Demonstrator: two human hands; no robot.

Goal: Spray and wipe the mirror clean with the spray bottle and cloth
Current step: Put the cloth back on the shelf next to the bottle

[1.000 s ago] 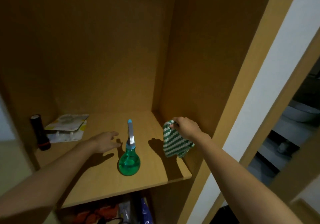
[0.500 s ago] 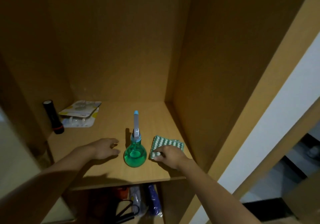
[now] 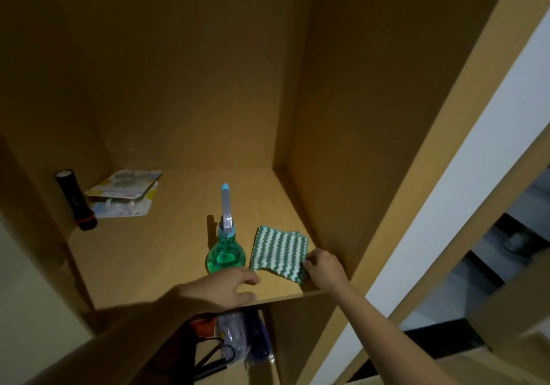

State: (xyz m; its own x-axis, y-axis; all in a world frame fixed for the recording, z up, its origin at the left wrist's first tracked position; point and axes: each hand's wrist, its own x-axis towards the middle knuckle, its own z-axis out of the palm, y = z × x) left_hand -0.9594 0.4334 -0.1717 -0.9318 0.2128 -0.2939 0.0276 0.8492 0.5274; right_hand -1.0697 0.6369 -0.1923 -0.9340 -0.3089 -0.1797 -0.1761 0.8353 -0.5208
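Observation:
A spray bottle (image 3: pixel 225 253) with a round green body and a grey-blue nozzle stands upright on the wooden shelf (image 3: pixel 154 253). Just to its right a green-and-white striped cloth (image 3: pixel 278 250) lies flat on the shelf. My right hand (image 3: pixel 323 268) is at the cloth's near right corner, fingers curled and pinching its edge. My left hand (image 3: pixel 226 288) rests palm down on the shelf's front edge, just in front of the bottle, fingers apart and holding nothing. No mirror is in view.
A black torch (image 3: pixel 76 200) leans in the shelf's left back corner beside flat plastic packets (image 3: pixel 125 194). Wooden cupboard walls close in the back and both sides. Below the shelf lie bags and dark items (image 3: pixel 232 340). A white wall strip (image 3: pixel 464 194) runs at right.
The cloth went from hanging in my right hand to lying flat on the shelf. My right hand shifted to its near right corner. My left hand slid right, in front of the bottle.

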